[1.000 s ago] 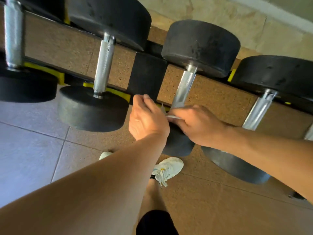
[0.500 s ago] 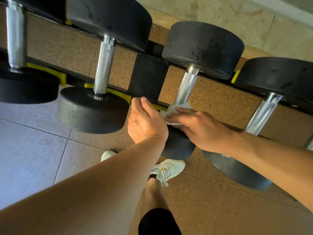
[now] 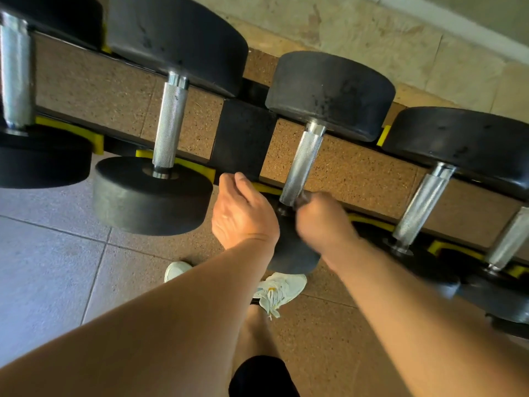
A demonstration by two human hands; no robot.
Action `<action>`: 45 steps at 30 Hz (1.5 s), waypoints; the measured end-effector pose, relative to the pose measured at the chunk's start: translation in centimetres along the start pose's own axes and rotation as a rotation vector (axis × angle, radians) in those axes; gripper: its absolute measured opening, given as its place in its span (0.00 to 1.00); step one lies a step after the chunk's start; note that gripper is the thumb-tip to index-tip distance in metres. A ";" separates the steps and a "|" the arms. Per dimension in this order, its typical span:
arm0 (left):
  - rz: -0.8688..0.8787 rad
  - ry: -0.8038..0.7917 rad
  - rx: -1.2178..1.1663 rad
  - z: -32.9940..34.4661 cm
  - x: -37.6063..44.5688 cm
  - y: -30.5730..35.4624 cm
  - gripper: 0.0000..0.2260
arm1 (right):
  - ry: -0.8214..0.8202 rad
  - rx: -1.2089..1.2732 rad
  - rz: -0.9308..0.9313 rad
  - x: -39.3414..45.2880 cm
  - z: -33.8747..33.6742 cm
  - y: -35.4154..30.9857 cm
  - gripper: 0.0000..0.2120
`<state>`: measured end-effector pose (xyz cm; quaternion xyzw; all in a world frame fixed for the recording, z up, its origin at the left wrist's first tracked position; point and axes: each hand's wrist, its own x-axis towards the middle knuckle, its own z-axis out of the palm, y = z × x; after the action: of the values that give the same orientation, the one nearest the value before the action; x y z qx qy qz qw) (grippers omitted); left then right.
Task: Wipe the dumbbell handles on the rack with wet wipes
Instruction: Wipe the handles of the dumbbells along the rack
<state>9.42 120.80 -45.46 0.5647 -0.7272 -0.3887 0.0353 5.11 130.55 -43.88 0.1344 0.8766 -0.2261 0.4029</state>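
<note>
Brown floor mats run under a low rack (image 3: 240, 133) of black dumbbells, and the one you are cleaning sits in the middle with its rough metal handle (image 3: 300, 164) near you. Your right hand (image 3: 320, 222) is blurred at the handle's low end, so I cannot tell if it is curled around a wipe, and your left hand (image 3: 243, 213) hangs loose beside it. I think the dumbbell is far too heavy to slide, so leave it there and wrap a soft wipe around the handle.

— We can't make out the right hand (image 3: 320, 219); it's motion-blurred, and any wipe is hidden.

— We also lose the leftmost dumbbell (image 3: 17, 110), cut by the frame edge.
</note>
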 end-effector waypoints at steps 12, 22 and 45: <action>-0.014 -0.013 -0.009 0.1 -0.1 -0.1 0.16 | 0.538 -0.321 -1.016 -0.3 -6.0 -1.8 0.18; 0.009 0.018 0.043 0.4 0.0 -0.1 0.15 | 0.004 -0.845 -1.102 2.5 -3.0 -0.1 0.18; -0.013 0.029 0.035 0.3 -0.2 0.2 0.15 | 0.358 0.776 0.135 -1.9 -4.9 2.3 0.12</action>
<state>9.23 121.07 -45.49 0.5756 -0.7296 -0.3677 0.0335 4.13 134.90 -40.33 0.3703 0.7717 -0.4853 0.1781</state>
